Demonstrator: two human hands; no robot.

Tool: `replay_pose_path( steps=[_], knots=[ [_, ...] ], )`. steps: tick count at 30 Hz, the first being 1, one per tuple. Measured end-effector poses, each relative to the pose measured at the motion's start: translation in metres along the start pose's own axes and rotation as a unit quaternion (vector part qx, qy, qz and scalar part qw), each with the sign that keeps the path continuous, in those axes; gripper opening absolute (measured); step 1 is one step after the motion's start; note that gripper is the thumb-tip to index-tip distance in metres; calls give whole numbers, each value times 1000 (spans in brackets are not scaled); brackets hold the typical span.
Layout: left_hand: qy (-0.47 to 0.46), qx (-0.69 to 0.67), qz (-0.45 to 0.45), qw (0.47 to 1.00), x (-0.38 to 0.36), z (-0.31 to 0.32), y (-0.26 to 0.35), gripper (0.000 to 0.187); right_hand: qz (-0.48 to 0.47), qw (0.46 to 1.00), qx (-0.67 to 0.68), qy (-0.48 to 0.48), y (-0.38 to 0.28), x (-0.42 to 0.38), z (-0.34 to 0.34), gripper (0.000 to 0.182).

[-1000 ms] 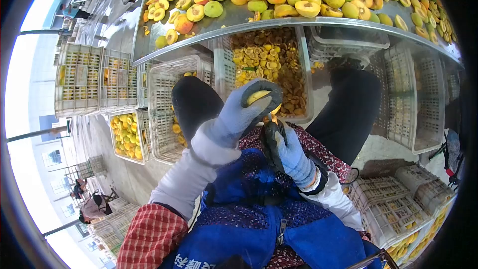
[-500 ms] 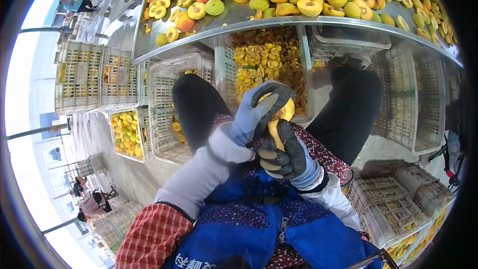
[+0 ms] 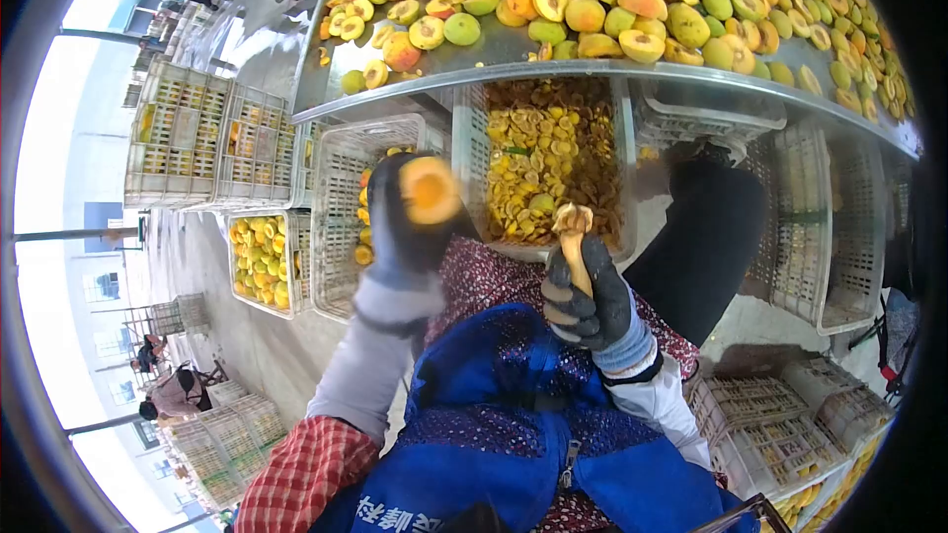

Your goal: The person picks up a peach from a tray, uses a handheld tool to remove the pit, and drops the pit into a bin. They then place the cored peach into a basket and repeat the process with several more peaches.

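Head view: left hand, blurred, holding fruit half, partly hides crate; right hand grips tool.

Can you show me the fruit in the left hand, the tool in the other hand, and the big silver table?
Fruit (image 3: 429, 190): head view, middle of its blurry orange face.
Tool (image 3: 576, 262): head view, its pale handle.
Table (image 3: 494, 72): head view, its front metal edge.

An orange fruit half shows at the dark grey left grip, a tan tool in the dark grey, pale-blue-cuffed right grip, a red-and-white checked sleeve behind the left, and green, yellow and orange fruit beyond both.
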State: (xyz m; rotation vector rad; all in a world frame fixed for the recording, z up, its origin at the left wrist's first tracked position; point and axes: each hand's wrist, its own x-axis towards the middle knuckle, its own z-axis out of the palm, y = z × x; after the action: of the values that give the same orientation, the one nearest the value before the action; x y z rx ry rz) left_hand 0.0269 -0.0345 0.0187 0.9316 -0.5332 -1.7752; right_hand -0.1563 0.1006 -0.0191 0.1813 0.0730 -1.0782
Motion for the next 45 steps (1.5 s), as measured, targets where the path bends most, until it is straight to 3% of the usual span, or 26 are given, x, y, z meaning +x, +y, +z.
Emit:
replay_pose_path(
  steps=[1,2,3,4,5,7,9,11,15,18,19,21,23,25,26,27,28,29,31,33,34,35,37,39,40,45],
  knots=[
    [-7,-6,59,998,3,-7,19,42,-1,1000,-3,-5,1,-1,4,45],
    [-10,105,81,991,19,-23,44,36,-1,1000,-6,6,0,0,9,44],
    [69,503,200,838,38,-73,70,40,-1,1000,-11,18,-2,0,12,44],
    [183,624,204,731,55,-110,87,44,-11,999,-35,1,-1,-4,15,42],
    [267,832,205,442,56,-115,96,49,-12,999,-37,-4,-2,0,12,42],
    [256,839,262,402,64,-92,93,52,0,992,-4,125,-4,14,-5,42],
    [195,731,228,613,83,-34,74,51,24,992,43,113,-8,21,-14,42],
    [78,742,250,617,116,5,53,54,30,989,-96,104,-9,20,2,42],
    [30,853,127,506,205,88,33,63,27,991,-28,129,-23,28,-6,44],
    [-25,924,140,355,272,70,-1,86,0,984,-95,149,-29,30,-9,43],
    [-29,925,137,353,280,71,-4,86,-2,984,-90,151,-30,30,-9,43],
    [-26,918,74,390,291,75,-5,89,-39,950,-176,254,-34,33,-7,43],
    [-73,882,121,449,284,64,-2,70,-43,955,-145,256,-39,33,-7,42],
    [-151,636,74,753,258,55,-4,52,-47,959,-116,254,-43,33,-3,42],
    [-195,504,16,841,229,61,-2,42,-77,949,-166,255,-45,32,3,42],
    [-211,409,-17,888,187,80,0,48,-108,936,-216,255,-47,31,9,43],
    [-246,378,-86,888,159,76,6,48,-130,941,-206,234,-48,31,15,41],
    [-210,350,-84,909,124,85,-2,55,-131,941,-204,237,-44,33,16,41],
    [-222,247,-129,934,79,86,-14,66,-233,901,-296,213,-35,35,17,35],
    [-251,176,-178,935,53,86,-25,62,-270,871,-355,206,-29,36,4,28],
    [-251,174,-178,935,42,85,-31,62,-358,725,-543,226,-29,37,1,32],
    [-217,150,-148,953,32,85,-38,56,-423,533,-696,231,-29,38,1,43],
    [-178,123,-114,970,19,86,-42,49,-403,528,-714,220,-28,34,20,47],
    [-141,256,-37,956,11,89,-42,37,-406,448,-765,222,-21,32,27,45],
    [-160,280,18,946,8,87,-45,33,-407,457,-759,223,-16,32,27,46],
    [-146,311,103,934,-7,78,-53,33,-431,444,-747,242,11,33,10,45]
  ],
)
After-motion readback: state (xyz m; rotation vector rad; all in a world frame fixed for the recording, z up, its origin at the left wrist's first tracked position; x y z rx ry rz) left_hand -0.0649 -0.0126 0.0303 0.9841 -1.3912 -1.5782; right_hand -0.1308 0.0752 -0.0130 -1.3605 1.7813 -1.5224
